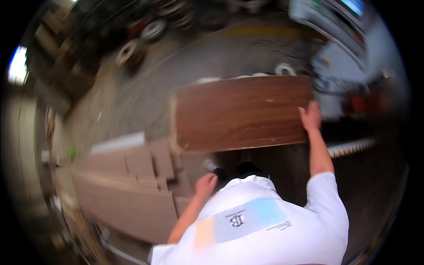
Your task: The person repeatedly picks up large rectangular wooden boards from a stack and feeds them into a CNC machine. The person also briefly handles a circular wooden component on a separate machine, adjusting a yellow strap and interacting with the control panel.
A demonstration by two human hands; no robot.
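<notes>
A dark brown wood-grain board (243, 114) with pale cut edges lies across the middle in front of me. My right hand (311, 115) is at its right end, thumb on the top face and fingers along the edge. My left hand (206, 184) hangs below the board's near left corner, apart from it. Its fingers look curled, and nothing shows in them. Motion blur softens both hands. Whatever carries the board is hidden beneath it.
Several brown panels (128, 207) lie overlapping at my left, with a white strip (119, 142) at their far end. A grey machine (353, 57) with a screen stands at the far right. Round parts (130, 52) sit on the floor beyond. A roller strip (352, 147) lies right of my arm.
</notes>
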